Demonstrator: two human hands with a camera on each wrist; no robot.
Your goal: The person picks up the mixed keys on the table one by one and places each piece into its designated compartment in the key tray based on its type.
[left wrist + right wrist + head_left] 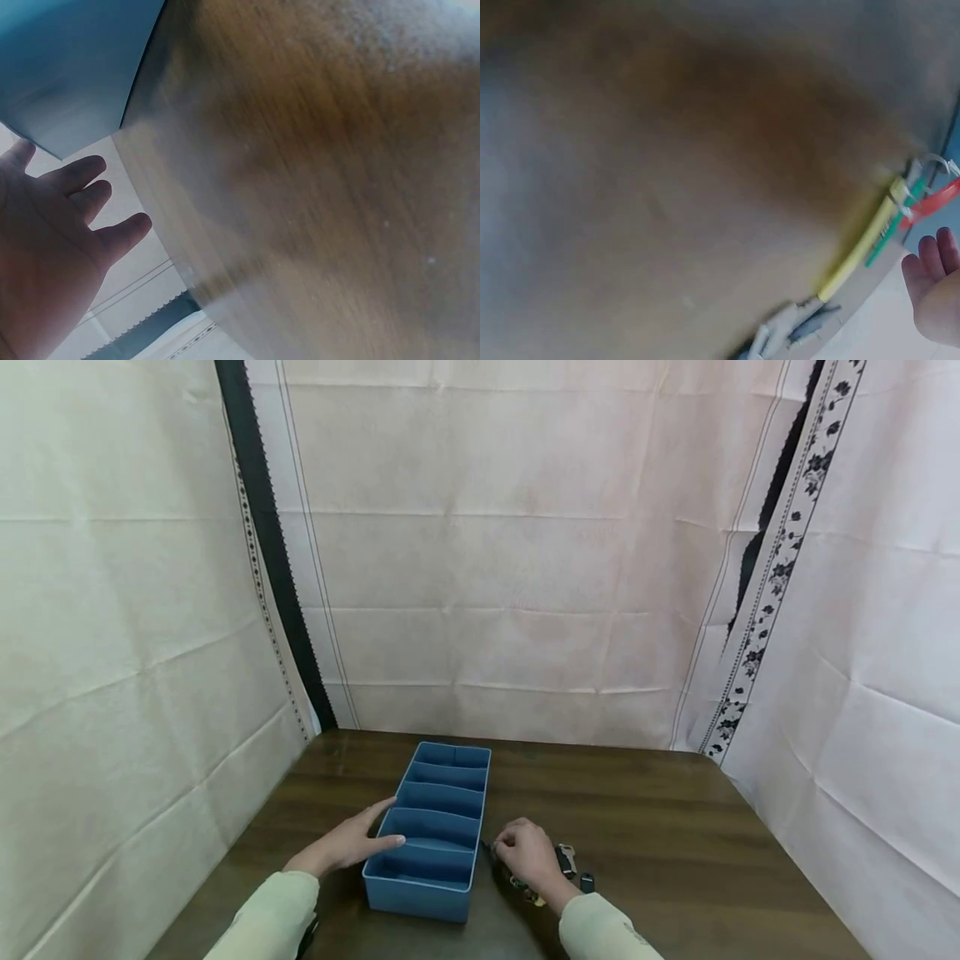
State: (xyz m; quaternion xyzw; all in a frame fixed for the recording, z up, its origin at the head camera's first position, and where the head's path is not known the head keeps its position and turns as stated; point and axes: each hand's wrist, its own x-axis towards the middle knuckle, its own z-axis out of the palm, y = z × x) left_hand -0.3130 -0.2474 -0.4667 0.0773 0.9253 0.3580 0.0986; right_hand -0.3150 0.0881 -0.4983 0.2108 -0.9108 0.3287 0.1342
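A long blue box (416,902) with several cross dividers stands on the brown table. My left hand (348,842) is spread at its left side, thumb over the near compartments and fingers along the rim. In the left wrist view the fingers (90,176) are extended just under the box wall (67,82). To the right of the box, my right hand (525,853) is low over the table with bent fingers, thumb and forefinger close together. A red strip (934,202) with a thin ring lies by its fingers; I cannot tell whether they pinch it.
Beside the red strip are a yellow strip (862,240) and a green strip (889,232). A small dark item with a metal part (567,860) and a dark piece (587,882) lie right of the right hand. Pale cloth (480,568) hangs behind the table.
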